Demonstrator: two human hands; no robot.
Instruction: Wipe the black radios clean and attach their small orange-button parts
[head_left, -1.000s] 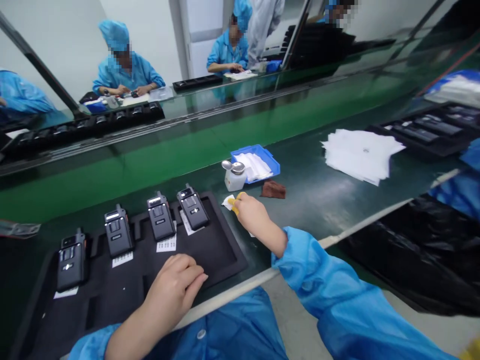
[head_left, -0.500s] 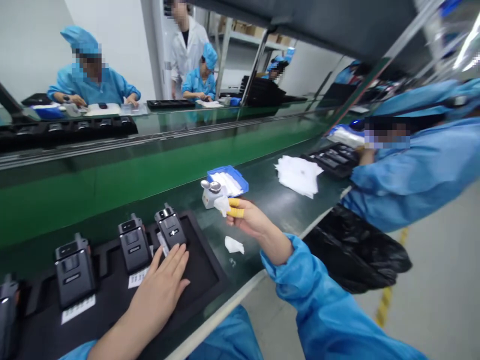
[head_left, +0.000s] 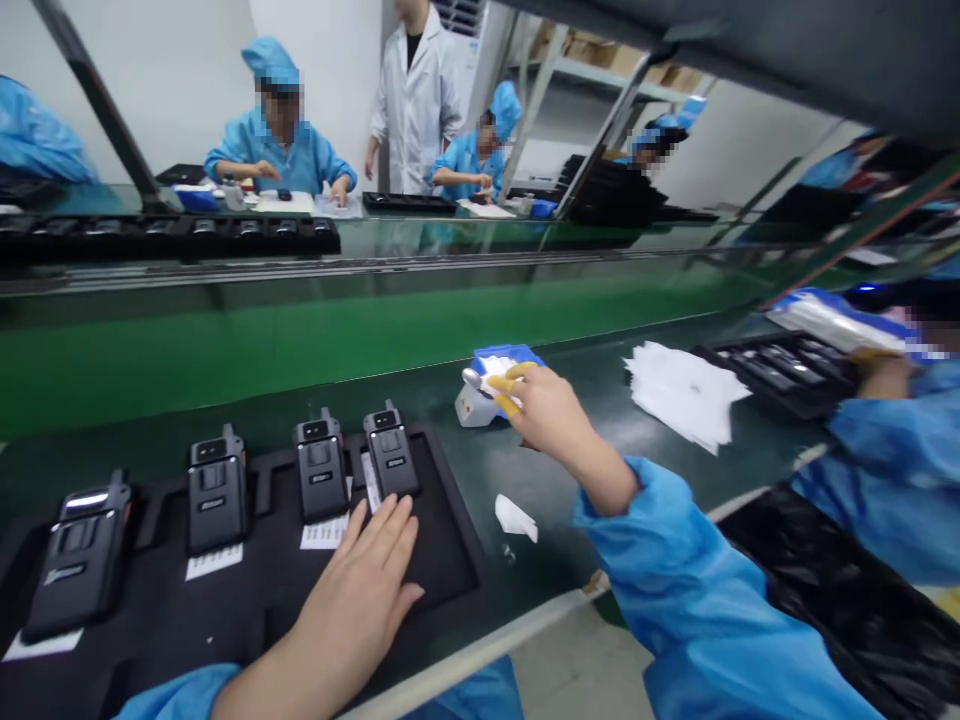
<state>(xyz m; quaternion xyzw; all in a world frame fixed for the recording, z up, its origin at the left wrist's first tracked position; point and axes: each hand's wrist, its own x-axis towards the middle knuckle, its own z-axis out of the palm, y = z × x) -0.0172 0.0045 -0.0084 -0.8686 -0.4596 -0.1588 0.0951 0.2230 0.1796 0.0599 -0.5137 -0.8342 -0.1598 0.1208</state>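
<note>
My left hand [head_left: 367, 570] lies flat, fingers stretched out, on the black foam tray [head_left: 446, 530]. Its fingertips touch the lower end of the rightmost black handheld radio [head_left: 393, 455]. Several more such radios, one of them here [head_left: 217, 495], lie in a row to the left, with white label strips under them. My right hand [head_left: 551, 410], with yellow finger cots, pinches a white wipe [head_left: 491, 384] at the metal top of a small white dispenser bottle [head_left: 474, 408]. The fingers partly hide the wipe and the dispenser top.
Behind the dispenser is a blue box [head_left: 517, 353] of white wipes. A crumpled wipe [head_left: 516, 517] lies on the green bench. Farther right are a stack of white sheets [head_left: 682, 390], another black tray [head_left: 787, 370], a co-worker's sleeve and a black bag [head_left: 840, 590].
My right hand has moved with the wipe from in front of the dispenser onto its top. My left hand stays on the tray. The view has swung to the right.
</note>
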